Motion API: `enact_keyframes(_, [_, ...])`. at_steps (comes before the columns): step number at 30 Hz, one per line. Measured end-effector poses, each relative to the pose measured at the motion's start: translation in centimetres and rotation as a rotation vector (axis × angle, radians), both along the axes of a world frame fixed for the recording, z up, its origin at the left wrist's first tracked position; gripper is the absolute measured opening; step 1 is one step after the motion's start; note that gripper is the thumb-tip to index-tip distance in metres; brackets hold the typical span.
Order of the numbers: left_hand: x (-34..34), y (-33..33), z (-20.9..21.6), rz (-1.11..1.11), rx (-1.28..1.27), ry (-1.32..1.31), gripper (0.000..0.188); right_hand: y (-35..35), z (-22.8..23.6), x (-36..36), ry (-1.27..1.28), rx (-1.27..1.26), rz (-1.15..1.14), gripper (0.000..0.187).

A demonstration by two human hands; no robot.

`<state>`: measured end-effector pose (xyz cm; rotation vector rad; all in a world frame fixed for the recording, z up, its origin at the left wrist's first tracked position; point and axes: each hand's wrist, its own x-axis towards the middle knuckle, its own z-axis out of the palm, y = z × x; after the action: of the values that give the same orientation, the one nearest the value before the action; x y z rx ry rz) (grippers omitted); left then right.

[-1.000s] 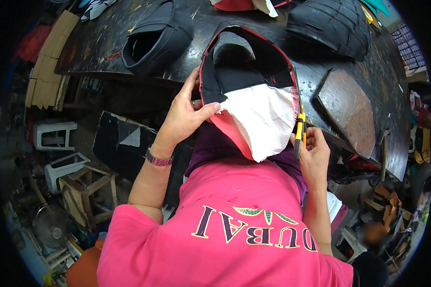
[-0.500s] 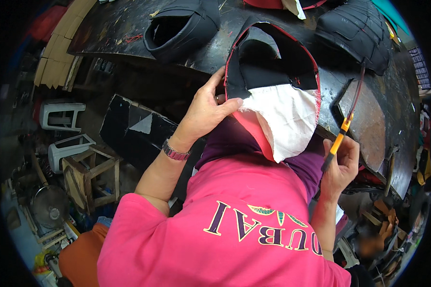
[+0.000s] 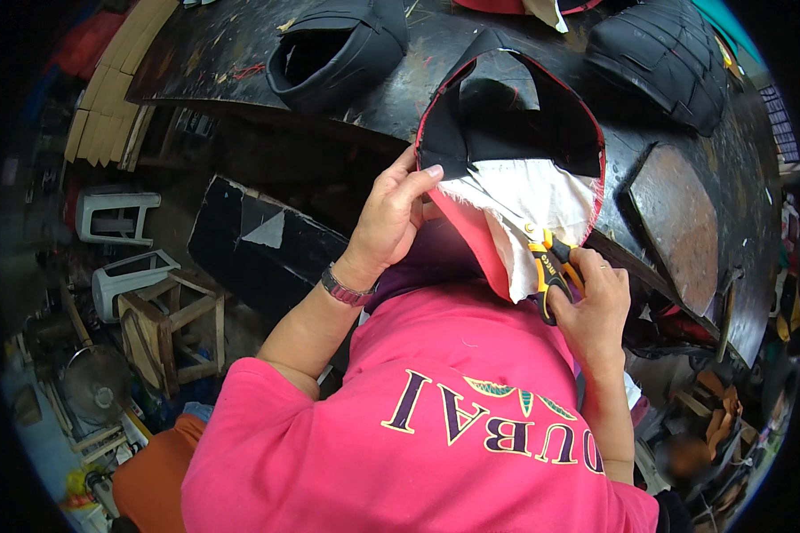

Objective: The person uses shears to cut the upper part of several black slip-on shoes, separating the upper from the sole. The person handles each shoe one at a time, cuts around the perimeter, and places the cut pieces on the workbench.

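A black shoe upper (image 3: 511, 138) with a red edge is held up at the table's near edge, its opening facing me. White cloth (image 3: 547, 191) with a frayed edge lines its lower part, and a pink-red flap (image 3: 471, 235) hangs below. My left hand (image 3: 389, 211) pinches the upper's left edge, thumb on top and fingers behind. In my right hand (image 3: 596, 306) are scissors (image 3: 547, 258) with yellow and black handles. Their blades point up and left across the white cloth near the left thumb; whether they are cutting it is hard to make out.
Black shoe uppers stand on the dark table (image 3: 213, 53), one at the left (image 3: 342, 58) and one at the right (image 3: 662, 58). A flat many-sided board (image 3: 676, 226) lies at the right. White plastic stools (image 3: 116, 213) and a wooden stool (image 3: 173, 329) are on the left floor.
My right hand has swung the scissors from upright beside the upper to the left, bringing the blades over the white cloth. The upper has tilted and shifted slightly right in my left hand.
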<state>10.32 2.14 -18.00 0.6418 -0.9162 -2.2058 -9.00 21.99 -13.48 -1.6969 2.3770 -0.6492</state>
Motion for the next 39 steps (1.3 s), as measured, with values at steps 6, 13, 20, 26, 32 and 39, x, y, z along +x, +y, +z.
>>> enact_keyframes(6, [0.1,-0.1,-0.2,-0.028,0.024,0.012,0.042,0.5,0.5,-0.1,-0.095,-0.002,0.031,0.032])
enact_keyframes(13, [0.1,0.2,-0.1,-0.051,-0.06,-0.087,0.044,1.2,1.1,-1.7,-0.298,0.044,0.237,0.036])
enact_keyframes(20, [-0.8,0.4,0.9,-0.068,-0.093,-0.122,0.063,2.5,0.5,-3.9,-0.584,-0.161,-0.357,0.032])
enact_keyframes(26, [-1.1,-0.7,1.4,-0.239,-0.051,-0.107,0.089,2.5,0.9,-5.4,0.008,-0.049,-0.344,0.033])
enact_keyframes(32, [-0.8,-2.4,0.7,-0.356,-0.073,-0.052,0.102,1.8,0.0,-5.9,0.112,-0.054,-0.221,0.031])
enact_keyframes(39, [-1.8,-5.3,0.2,-0.415,0.161,0.136,0.087,1.9,-0.5,-6.7,0.062,-0.02,-0.215,0.031])
